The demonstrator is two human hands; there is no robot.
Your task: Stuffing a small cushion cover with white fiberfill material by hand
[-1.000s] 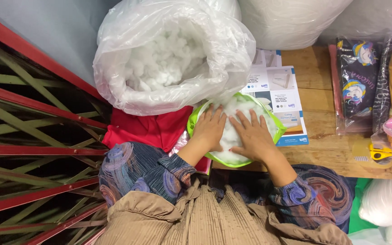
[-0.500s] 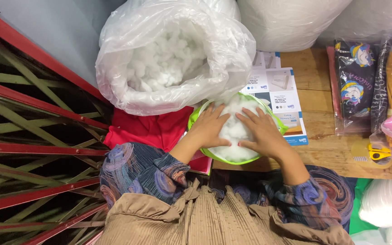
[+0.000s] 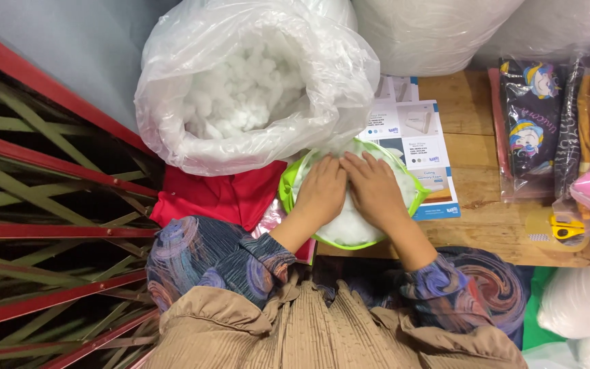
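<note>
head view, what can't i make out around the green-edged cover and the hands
- Green-edged cover: its middle and opening are hidden under the left hand and right hand.
- Palms and grip on the white stuffing: hidden by the backs of the hands.
- Big clear bag: its base is hidden behind its own bulge, its top cut off by the frame edge.
- Yellow tool: too small to tell its kind.

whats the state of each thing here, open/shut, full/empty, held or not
big clear plastic bag: open at the top, full of white stuffing.
green-rimmed cushion cover: open, packed with white stuffing.
left hand: flat, pressing on the stuffing.
right hand: flat, pressing beside the left hand.
red cloth: lying loose, untouched.
unicorn-print packet: sealed in clear wrap, untouched.
tape dispenser: lying unused.
</note>
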